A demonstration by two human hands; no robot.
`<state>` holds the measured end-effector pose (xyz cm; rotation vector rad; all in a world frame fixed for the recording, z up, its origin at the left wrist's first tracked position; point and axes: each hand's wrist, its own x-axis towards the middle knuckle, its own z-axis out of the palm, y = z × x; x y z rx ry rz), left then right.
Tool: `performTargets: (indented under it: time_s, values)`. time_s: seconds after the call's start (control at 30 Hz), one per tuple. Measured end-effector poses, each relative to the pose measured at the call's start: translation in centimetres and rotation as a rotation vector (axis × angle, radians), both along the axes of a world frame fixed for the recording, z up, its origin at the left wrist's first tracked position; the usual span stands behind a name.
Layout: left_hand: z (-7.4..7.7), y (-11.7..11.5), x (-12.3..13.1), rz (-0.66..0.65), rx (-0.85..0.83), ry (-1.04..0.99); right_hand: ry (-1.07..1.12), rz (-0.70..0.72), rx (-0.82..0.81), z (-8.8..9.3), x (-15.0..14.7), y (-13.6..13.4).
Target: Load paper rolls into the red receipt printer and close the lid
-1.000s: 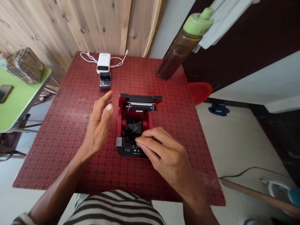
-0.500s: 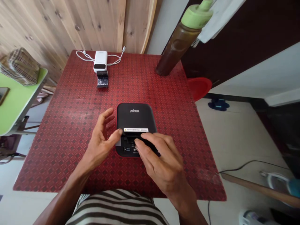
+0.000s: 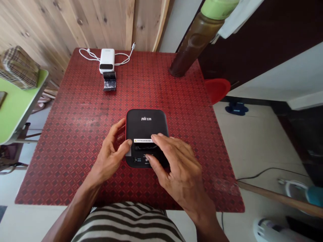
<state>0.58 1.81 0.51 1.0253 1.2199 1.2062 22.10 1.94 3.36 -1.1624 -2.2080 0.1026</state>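
A small black printer [image 3: 146,127] with rounded corners, a red edge and a white warning strip lies flat on the patterned red table [image 3: 141,80]. A dark slot crosses its lower half, with a button and small print below. My left hand [image 3: 111,151] holds its left edge, thumb on the top face and fingers along the side. Over the lower right part spreads my right hand [image 3: 178,164], thumb and fingers apart, nothing between them. Its index fingertip is at the white strip and its thumb tip near the button; whether they touch is unclear.
At the table's back left stand a white power-bank-like device [image 3: 107,60], a white cable [image 3: 123,60] and a dark strip [image 3: 109,81]. A tall brown bottle [image 3: 194,42] with a green lid stands back right. A red stool [image 3: 218,90] is beside the table.
My right thumb and index finger have spread apart from near the slot. My left fingers have come in against the printer's side. The view has shifted slightly.
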Motion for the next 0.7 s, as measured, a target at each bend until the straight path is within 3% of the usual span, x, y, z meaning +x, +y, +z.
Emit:
performTargets:
  time_s: [0.2, 0.33, 0.43, 0.7]
  values:
    - [-0.4, -0.6, -0.2, 0.049, -0.055, -0.006, 0.137, 0.005, -0.069, 0.0, 1.1, -0.9]
    - [-0.4, -2.1, -0.4, 0.053, -0.096, -0.029, 0.297, -0.181, -0.003, 0.0, 1.9, -2.4]
    - [-0.2, -2.7, -0.4, 0.049, -0.124, -0.031, 0.288, -0.256, -0.057, -0.7, 2.1, -3.5]
    - [0.4, -2.5, 0.3, 0.102, -0.148, -0.038, 0.253, -0.29, -0.072, -2.4, 1.5, -4.3]
